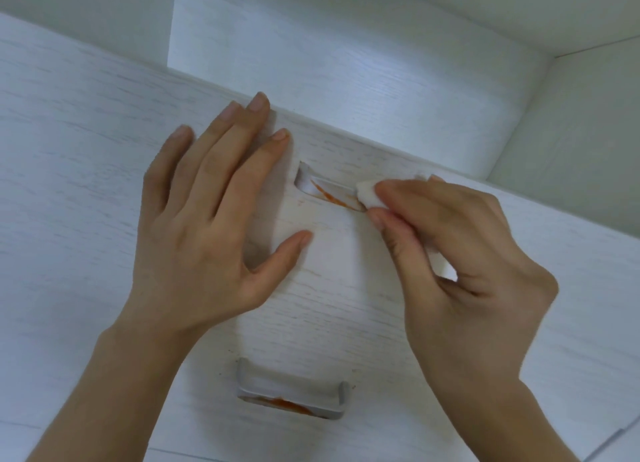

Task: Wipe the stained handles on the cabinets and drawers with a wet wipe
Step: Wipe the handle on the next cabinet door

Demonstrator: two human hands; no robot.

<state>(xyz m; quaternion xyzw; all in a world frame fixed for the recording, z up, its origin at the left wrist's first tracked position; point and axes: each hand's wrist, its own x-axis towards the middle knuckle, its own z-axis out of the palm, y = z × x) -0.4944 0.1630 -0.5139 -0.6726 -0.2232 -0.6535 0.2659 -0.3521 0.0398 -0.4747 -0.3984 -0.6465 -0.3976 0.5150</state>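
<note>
A white wood-grain drawer front fills the view. Its upper handle carries an orange-red streak along the bar. My right hand pinches a folded white wet wipe against the right end of that handle. My left hand lies flat on the drawer front just left of the handle, fingers straight and spread. Lower down, a second grey handle shows an orange-red smear along its bottom edge.
Above the drawer front, the white top surface of the unit runs back to pale walls meeting in a corner at the upper right. Another white panel edge shows at the bottom right.
</note>
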